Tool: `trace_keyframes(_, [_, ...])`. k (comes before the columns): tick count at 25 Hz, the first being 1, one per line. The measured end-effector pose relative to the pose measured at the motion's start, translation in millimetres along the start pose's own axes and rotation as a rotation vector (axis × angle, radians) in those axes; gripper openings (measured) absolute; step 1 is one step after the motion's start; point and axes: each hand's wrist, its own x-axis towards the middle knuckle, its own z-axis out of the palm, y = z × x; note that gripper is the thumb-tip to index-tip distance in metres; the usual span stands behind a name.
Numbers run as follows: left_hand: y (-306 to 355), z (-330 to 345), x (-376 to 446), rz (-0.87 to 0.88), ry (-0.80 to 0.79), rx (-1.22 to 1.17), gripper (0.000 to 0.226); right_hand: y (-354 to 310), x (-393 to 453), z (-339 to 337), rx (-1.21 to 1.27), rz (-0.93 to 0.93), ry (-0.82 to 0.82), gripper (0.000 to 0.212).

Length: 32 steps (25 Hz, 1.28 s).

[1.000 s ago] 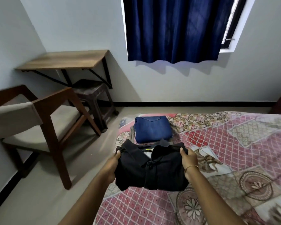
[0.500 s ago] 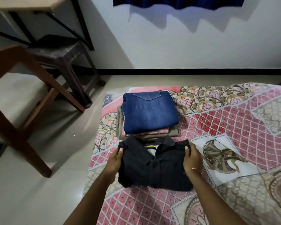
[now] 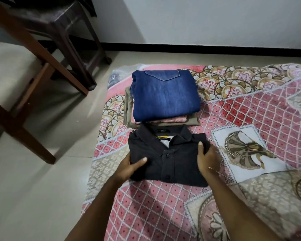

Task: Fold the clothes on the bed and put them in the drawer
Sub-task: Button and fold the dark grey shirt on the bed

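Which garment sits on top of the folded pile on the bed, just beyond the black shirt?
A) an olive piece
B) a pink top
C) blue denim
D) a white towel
C: the blue denim lies uppermost on the pile, with pink and olive layers peeking out beneath it.

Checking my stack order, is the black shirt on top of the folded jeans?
No, the black shirt lies on the bed in front of the folded jeans.

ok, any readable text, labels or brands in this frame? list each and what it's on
Dark neck label inside the collar of the folded black polo shirt: pale lettering, too small and blurred to read.
Yellow tab with a dark strip below that label: text too blurred to read.
No other text shows.
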Motion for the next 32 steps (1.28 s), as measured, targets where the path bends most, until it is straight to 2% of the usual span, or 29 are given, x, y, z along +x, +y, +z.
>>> trace_keyframes(3, [-10.4,14.6,-6.1,-0.014,0.109,0.033,0.049,5.7,-32.4,-5.2,-0.112,-0.020,-0.085,0.070])
trace_keyframes(5, [-17.5,19.9,-13.0,-0.106,0.171,-0.034,0.049,11.1,-44.9,-9.5,-0.163,-0.071,-0.089,0.066])
trace_keyframes(6, [-20.4,20.5,-15.9,-0.141,0.180,0.006,0.051,12.7,-45.1,-10.8,-0.184,-0.078,-0.088,0.063])
trace_keyframes(8, [-21.9,19.5,-21.4,-0.156,0.208,0.318,0.058,12.5,-42.9,-13.5,-0.223,-0.062,-0.115,0.060])
trace_keyframes(9, [-21.7,18.9,-22.5,-0.128,0.291,0.559,0.062,13.9,-42.0,-12.9,-0.251,-0.085,-0.106,0.061])
trace_keyframes(11, [-23.9,21.6,-26.0,0.132,0.533,0.964,0.067,19.5,-40.7,-9.8,-0.394,-0.258,0.023,0.067])
trace_keyframes(12, [-29.1,26.7,-26.8,0.323,0.571,1.077,0.065,25.4,-40.2,-7.4,-0.458,-0.384,0.059,0.065])
trace_keyframes(13, [-36.6,31.1,-25.3,0.514,0.557,1.164,0.063,30.3,-40.8,-7.6,-0.500,-0.506,0.030,0.055])
trace_keyframes(14, [-42.3,33.6,-23.1,0.632,0.495,1.235,0.065,37.1,-40.4,-5.5,-0.533,-0.614,0.006,0.047])
trace_keyframes(15, [-45.9,33.5,-18.2,0.671,0.411,1.289,0.068,41.7,-40.3,-4.5,-0.575,-0.661,-0.061,0.050])
trace_keyframes(17, [-53.8,31.8,-4.8,0.567,0.243,1.359,0.078,44.8,-36.0,-4.3,-0.653,-0.602,-0.194,0.062])
trace_keyframes(21, [-40.5,33.7,-0.5,0.331,0.047,1.507,0.111,38.2,-26.0,-3.0,-0.700,-0.540,-0.306,0.061])
trace_keyframes(22, [-35.0,34.5,-6.1,0.247,0.035,1.509,0.106,35.4,-29.2,-6.1,-0.715,-0.530,-0.324,0.061])
trace_keyframes(24, [-24.6,40.0,-21.3,0.206,0.137,1.463,0.086,33.1,-38.0,-17.0,-0.698,-0.515,-0.308,0.060])
trace_keyframes(27, [-6.5,56.8,-58.0,0.283,0.257,1.382,0.075,38.1,-63.4,-43.7,-0.613,-0.539,-0.233,0.061])
trace_keyframes(32, [24.5,105.7,-147.2,0.426,0.267,1.291,0.070,51.4,-122.9,-132.8,-0.549,-0.597,-0.098,0.060])
